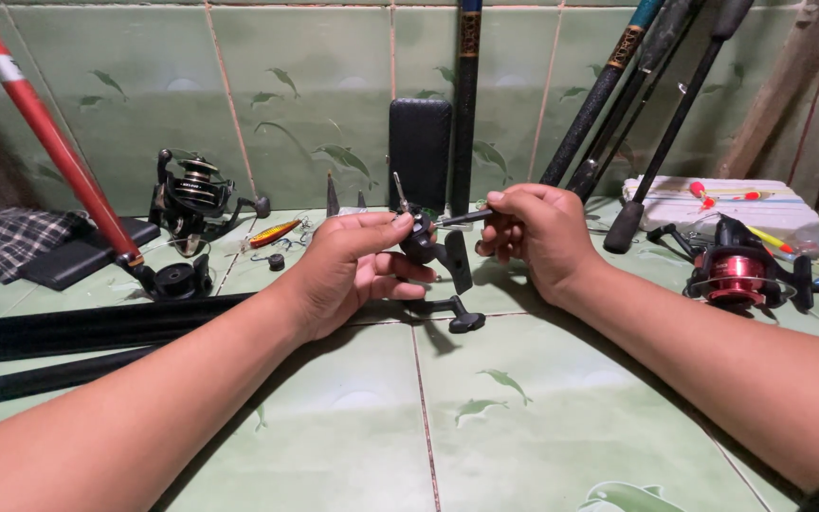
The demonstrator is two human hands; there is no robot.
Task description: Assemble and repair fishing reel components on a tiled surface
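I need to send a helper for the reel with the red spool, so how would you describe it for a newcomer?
Look at the green tiled floor, right of the right hand. There, before a white box by the wall, lies a black reel. Its red spool sets it apart from the all-black reel at far left.

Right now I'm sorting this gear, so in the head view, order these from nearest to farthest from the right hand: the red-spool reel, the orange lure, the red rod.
1. Red-spool reel: on the tiles to the outside of the right hand.
2. Orange lure: across on the other side, beyond the left hand.
3. Red rod: leaning at the far left.
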